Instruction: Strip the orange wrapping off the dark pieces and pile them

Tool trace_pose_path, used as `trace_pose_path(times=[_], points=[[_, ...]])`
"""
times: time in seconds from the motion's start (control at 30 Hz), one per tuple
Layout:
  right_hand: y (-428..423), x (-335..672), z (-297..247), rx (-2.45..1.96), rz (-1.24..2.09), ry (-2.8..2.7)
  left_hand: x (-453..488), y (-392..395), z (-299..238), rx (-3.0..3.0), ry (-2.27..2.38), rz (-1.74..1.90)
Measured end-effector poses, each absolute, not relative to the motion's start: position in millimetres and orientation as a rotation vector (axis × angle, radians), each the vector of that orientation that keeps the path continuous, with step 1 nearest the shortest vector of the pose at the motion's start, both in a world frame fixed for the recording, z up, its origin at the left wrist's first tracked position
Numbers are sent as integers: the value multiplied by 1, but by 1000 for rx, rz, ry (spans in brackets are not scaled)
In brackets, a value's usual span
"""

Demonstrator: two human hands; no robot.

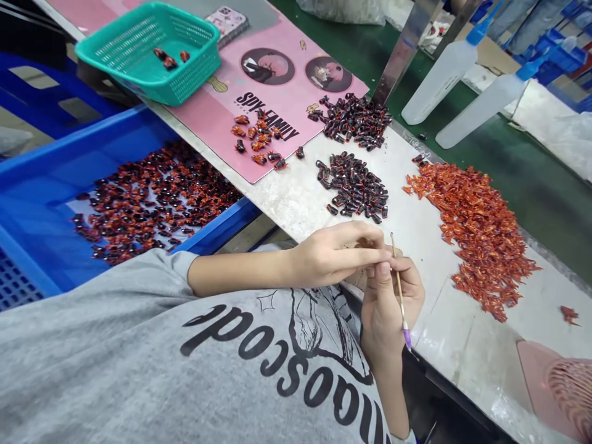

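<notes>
My right hand (393, 296) is closed, with a thin wooden stick (398, 280) between its thumb and fingers. The stick has a purple wrapped end pointing down and a small dark tip at the top. From the left, my left hand (337, 253) reaches across, and its fingertips press together against those of my right hand. Whatever small piece lies between the fingertips is hidden. Just beyond my hands is a pile of small black pieces with orange ends (354, 185). To the right spreads a larger heap of orange-brown pieces (481, 234).
Another black heap (356, 120) lies farther back. Several joined orange-black pieces (259, 135) sit on a pink mat (203, 117). A green basket (198, 77), a blue bin (41, 203), a phone (229, 23), two squeeze bottles (441, 80) and a metal post (402, 49) stand around.
</notes>
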State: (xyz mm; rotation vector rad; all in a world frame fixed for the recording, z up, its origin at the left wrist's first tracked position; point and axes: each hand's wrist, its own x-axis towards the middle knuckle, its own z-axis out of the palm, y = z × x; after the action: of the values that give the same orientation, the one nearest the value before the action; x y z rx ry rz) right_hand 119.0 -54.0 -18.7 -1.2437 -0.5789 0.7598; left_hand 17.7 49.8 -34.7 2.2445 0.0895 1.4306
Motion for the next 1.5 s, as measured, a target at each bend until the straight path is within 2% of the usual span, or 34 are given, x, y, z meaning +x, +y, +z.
trace_pose_path(times=[0.37,0.63,1.03,1.3,1.5], points=[[-53,115,-16,-1189,667,-661,18,50,-32,1953,69,1382],[-47,113,-29,-1221,333,-762,24,48,-33,1827,107,1323],[-51,112,-24,-1223,494,-699,28,47,-38,1645,187,1307],[-51,114,-24,-1360,392,-756,30,45,-41,1662,202,1374],[-53,130,-19,-1393,322,-747,21,54,-38,1465,255,1188]])
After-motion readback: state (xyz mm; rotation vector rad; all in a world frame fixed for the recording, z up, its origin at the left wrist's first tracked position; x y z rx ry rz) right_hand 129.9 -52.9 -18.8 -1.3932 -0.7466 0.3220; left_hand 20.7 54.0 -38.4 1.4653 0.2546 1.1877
